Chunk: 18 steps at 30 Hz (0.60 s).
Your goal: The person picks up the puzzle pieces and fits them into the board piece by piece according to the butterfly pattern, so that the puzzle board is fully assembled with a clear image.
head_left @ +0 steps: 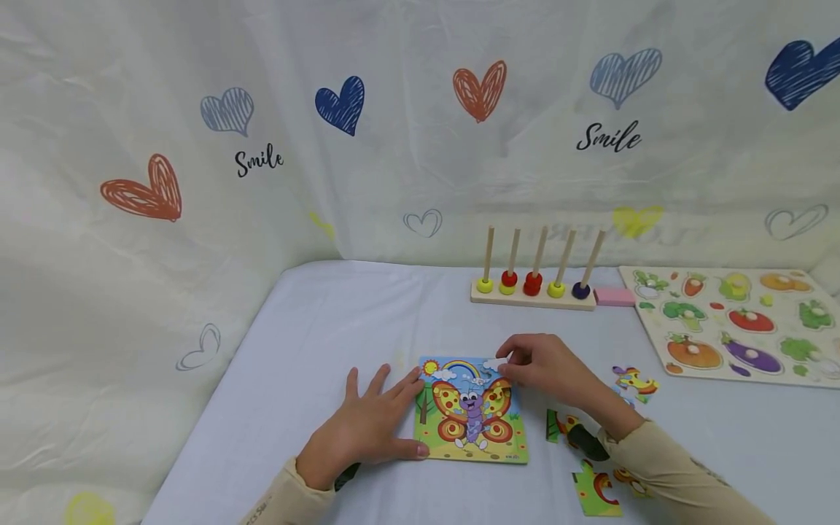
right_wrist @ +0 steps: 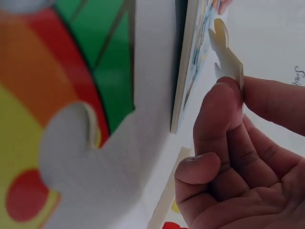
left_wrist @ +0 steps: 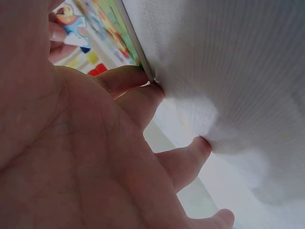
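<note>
A butterfly jigsaw puzzle (head_left: 472,419) lies flat on the white cloth in front of the person. At its left edge rests the left hand (head_left: 367,430), fingers spread, with the thumb by the lower left corner. In the left wrist view, fingertips (left_wrist: 155,90) meet the cloth and the board's edge. The right hand (head_left: 547,368) is over the board's upper right corner. Between its thumb and fingers it pinches a thin puzzle piece (right_wrist: 228,59), seen nearly edge-on in the right wrist view, held up off the board. The left wrist view shows that piece's blue-and-orange printed face (left_wrist: 71,24).
Loose puzzle pieces (head_left: 596,492) lie right of the board, some partly hidden by the right forearm; another piece (head_left: 636,383) is farther back. Behind stand a peg counter with beads (head_left: 533,297), a pink block (head_left: 614,297) and a vegetable peg board (head_left: 715,317).
</note>
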Available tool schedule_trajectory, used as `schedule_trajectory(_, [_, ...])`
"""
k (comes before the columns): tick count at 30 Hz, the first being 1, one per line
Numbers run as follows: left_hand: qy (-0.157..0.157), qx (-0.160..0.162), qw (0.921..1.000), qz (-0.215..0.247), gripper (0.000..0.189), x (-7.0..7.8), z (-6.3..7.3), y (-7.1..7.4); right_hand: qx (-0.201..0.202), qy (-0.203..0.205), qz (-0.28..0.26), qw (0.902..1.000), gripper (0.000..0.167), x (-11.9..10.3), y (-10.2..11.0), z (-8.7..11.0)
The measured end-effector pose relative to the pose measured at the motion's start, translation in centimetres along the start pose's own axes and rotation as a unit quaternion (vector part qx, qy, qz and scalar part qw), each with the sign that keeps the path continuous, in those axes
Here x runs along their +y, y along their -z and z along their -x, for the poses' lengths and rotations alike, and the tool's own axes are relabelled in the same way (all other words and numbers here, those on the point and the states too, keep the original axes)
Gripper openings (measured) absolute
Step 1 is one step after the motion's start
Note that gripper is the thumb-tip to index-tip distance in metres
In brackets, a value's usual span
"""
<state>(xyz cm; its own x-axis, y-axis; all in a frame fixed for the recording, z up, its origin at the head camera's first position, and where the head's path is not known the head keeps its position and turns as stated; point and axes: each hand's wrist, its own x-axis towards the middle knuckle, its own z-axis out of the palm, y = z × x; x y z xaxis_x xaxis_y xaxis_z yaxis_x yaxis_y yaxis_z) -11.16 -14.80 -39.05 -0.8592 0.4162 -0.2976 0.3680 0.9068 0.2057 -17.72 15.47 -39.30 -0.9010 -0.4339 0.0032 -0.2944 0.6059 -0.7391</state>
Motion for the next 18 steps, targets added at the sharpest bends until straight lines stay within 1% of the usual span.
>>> schedule_trajectory(6, [0.001, 0.001, 1.0000, -0.002, 0.102, -0.03, -0.05, -0.05, 0.000, 0.001, 0.015, 0.9999, 0.017, -0.10, -0.50, -0.25])
schedule_trajectory(11, [0.002, 0.001, 1.0000, -0.003, 0.101, -0.05, -0.09, 0.00, 0.003, -0.001, 0.038, 0.9993, 0.016, -0.28, -0.74, -0.57])
schedule_trajectory(18, [0.002, -0.002, 1.0000, 0.000, 0.101, -0.03, 0.01, 0.07, -0.007, -0.010, 0.056, 0.9983, 0.013, -0.69, -0.90, -0.95])
